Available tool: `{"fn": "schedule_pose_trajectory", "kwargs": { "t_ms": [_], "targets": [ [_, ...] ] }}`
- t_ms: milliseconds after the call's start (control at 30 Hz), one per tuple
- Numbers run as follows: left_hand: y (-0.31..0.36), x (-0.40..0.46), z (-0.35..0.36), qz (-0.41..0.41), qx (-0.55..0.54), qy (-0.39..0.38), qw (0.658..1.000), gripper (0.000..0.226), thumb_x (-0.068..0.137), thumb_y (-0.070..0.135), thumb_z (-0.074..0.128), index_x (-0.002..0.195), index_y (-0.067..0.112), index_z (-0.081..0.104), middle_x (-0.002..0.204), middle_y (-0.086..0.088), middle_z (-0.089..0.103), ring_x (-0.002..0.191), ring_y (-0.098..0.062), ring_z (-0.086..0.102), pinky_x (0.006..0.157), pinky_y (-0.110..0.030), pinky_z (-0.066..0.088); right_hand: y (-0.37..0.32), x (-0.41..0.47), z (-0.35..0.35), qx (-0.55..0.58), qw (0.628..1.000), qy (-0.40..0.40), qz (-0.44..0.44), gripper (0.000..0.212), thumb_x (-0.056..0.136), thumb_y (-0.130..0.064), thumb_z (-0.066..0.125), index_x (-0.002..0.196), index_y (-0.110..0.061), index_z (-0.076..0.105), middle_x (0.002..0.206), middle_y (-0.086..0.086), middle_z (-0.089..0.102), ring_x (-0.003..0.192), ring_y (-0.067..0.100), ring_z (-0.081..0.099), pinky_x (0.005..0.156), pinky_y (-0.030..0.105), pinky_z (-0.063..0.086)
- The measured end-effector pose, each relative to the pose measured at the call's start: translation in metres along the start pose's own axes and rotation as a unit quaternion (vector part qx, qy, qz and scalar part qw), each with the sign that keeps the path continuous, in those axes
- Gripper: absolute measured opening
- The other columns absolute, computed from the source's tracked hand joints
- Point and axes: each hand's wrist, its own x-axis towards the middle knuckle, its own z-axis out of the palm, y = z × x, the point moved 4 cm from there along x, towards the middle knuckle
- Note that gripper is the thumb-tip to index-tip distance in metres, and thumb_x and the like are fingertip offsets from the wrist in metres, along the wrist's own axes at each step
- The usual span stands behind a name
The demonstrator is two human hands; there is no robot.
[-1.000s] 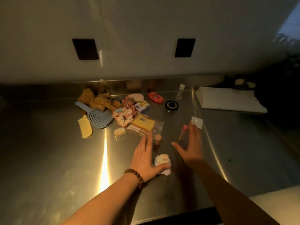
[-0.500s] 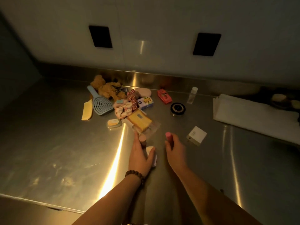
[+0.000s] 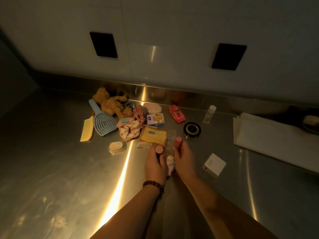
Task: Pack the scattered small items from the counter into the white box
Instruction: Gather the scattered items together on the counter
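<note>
Dim steel tabletop under a pale wall. Near its middle, the left hand grips a beige-capped tube and the right hand grips a pink-capped tube, with a pastel pouch between the 2 hands. Right of them lies the white box, closed. Beyond, a yellow packet, scrunchie, blue brush, comb and black tin.

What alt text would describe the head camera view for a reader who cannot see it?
Over a steel counter, the left hand grips a beige-capped tube and the right hand a pink-capped tube. Behind them lie scattered small items; a small white box sits right.
</note>
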Motion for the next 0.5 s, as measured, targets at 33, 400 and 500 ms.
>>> {"fn": "schedule_pose_trajectory", "kwargs": {
  "t_ms": [33,400,500],
  "targets": [
    [0.000,0.005,0.002,-0.004,-0.003,0.001,1.000,0.022,0.092,0.018,0.050,0.110,0.031,0.052,0.098,0.010,0.061,0.089,-0.005,0.057,0.076,-0.021,0.044,-0.002,0.006,0.001,0.005,1.000,0.000,0.000,0.012,0.095,-0.022,0.053,0.105,-0.026,0.056,0.095,-0.008,0.062,0.088,0.002,0.059,0.069,0.018,0.045],
    [0.025,0.120,0.018,0.077,0.019,0.016,0.997,0.023,0.089,0.022,0.056,0.113,0.025,0.054,0.106,0.004,0.060,0.097,-0.013,0.055,0.083,-0.029,0.045,-0.037,0.110,-0.001,0.040,0.996,0.044,-0.073,0.021,0.092,-0.014,0.058,0.114,-0.014,0.059,0.105,-0.004,0.064,0.095,0.006,0.059,0.080,0.021,0.047],
    [0.034,0.160,0.022,0.089,0.035,0.004,0.995,0.027,0.086,0.017,0.062,0.112,0.016,0.058,0.107,-0.004,0.061,0.097,-0.018,0.056,0.085,-0.035,0.047,-0.050,0.142,-0.005,0.026,0.991,0.068,-0.115,0.011,0.090,-0.018,0.064,0.100,-0.017,0.064,0.097,-0.002,0.062,0.085,-0.004,0.056,0.075,0.006,0.040]
  ]
}}
